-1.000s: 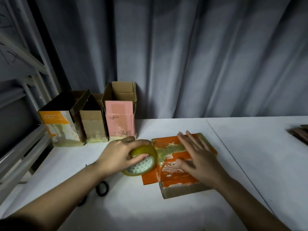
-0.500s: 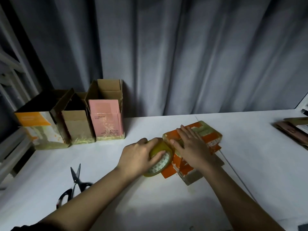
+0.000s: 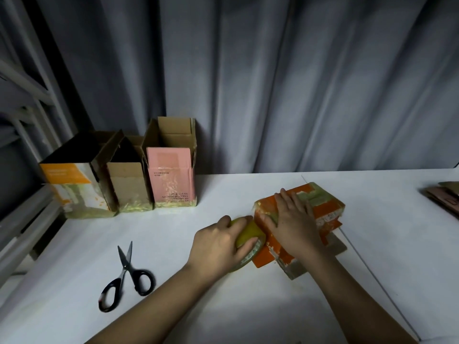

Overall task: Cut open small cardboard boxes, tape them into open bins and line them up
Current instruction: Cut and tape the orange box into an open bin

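An orange cardboard box lies on its side on the white table, with strips of yellowish tape across its top. My right hand presses flat on the box with straight fingers. My left hand grips a roll of yellowish tape held against the box's left end. Three open bins stand in a row at the back left: an orange-and-white one, a plain brown one and a pink one.
Black-handled scissors lie shut on the table left of my left arm. Flat cardboard pieces sit at the far right edge. A grey curtain hangs behind the table, and a metal frame stands on the left.
The orange box has turned and shifted to the right under my right hand. My left hand followed with the tape roll, staying against the box's end. The view has shifted, showing the scissors.
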